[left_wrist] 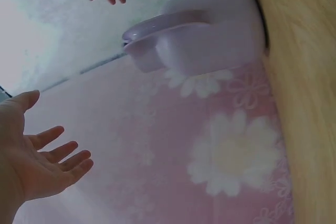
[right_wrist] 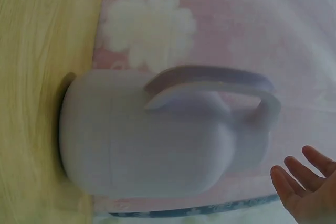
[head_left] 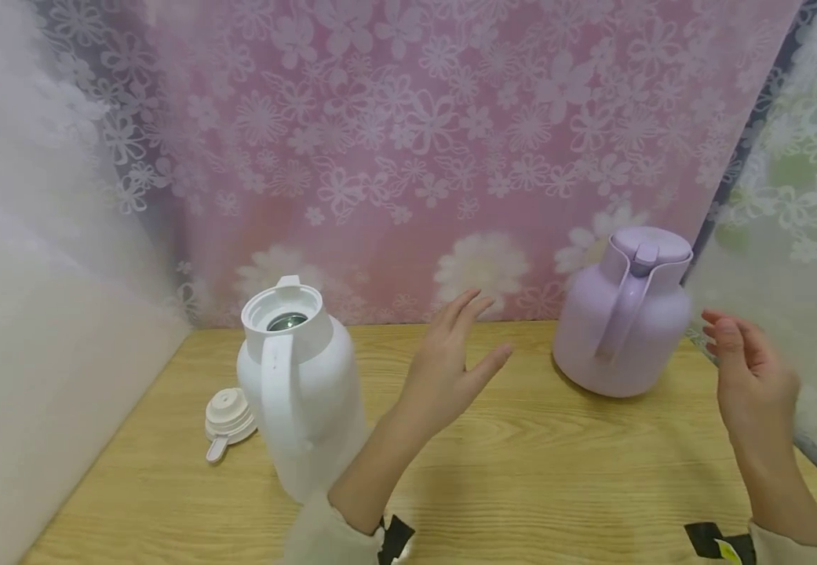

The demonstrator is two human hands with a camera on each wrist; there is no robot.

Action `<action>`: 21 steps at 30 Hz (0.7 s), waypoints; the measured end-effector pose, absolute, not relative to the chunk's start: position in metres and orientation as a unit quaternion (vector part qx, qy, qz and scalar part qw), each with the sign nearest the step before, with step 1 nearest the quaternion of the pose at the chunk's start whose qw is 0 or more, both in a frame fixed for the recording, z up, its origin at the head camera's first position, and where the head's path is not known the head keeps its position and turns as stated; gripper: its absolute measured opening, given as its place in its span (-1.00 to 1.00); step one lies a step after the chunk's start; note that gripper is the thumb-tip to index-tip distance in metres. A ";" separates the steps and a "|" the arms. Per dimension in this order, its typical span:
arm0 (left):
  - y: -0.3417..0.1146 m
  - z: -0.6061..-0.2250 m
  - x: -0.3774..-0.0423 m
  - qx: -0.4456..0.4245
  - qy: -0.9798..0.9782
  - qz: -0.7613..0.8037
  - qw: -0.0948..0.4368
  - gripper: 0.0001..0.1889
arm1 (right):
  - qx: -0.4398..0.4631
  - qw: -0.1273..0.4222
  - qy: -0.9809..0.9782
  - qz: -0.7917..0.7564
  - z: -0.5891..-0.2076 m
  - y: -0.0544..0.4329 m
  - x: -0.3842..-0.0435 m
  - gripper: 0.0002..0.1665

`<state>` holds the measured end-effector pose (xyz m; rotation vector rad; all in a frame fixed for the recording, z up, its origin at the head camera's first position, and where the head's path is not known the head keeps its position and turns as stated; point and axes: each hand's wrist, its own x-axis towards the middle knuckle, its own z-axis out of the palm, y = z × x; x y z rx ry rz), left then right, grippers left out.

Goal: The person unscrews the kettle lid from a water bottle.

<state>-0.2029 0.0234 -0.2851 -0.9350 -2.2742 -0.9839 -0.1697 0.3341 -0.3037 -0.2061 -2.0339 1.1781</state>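
The lavender jug point(head_left: 651, 345) stands upright in the right half of the head frame, its long axis rising from the table point(head_left: 521, 463) and leaning a little rightward in that picture; its handle faces the viewer, bent slightly toward the lower left, and its lid is seated on top. Both wrist views show it lying sideways across the frame. There are two jugs, two hands and one loose stopper. The left hand point(head_left: 446, 357), at centre, has its fingers extended and thumb spread, holding nothing, well apart from the lavender jug. The right hand point(head_left: 754, 369), at the right edge, is just beside that jug with fingers loosely bent and nothing between them; they overlap in the head view, so their exact spread is hard to judge. The white jug point(head_left: 333, 384) stands left of centre, mouth uncovered, handle toward the viewer, the left sleeve point(head_left: 330, 534) crossing before its base. It partly hides the stopper point(head_left: 230, 416) at lower left. A flowered pink curtain point(head_left: 408, 118) fills the upper frame behind the table.
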 end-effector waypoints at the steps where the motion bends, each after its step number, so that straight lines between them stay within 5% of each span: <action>1: 0.030 -0.289 -0.209 -0.339 -0.831 -0.380 0.226 -0.42 | -0.093 0.373 -0.804 0.453 -0.307 0.340 -0.171 -0.59; 10: 0.082 -0.321 -0.272 -0.287 -0.784 -0.543 0.088 -0.41 | -0.097 0.271 -0.844 0.452 -0.332 0.382 -0.194 -0.40; 21: 0.139 -0.354 -0.326 -0.247 -0.771 -0.586 0.029 -0.29 | -0.045 0.223 -0.812 0.537 -0.363 0.400 -0.234 -0.30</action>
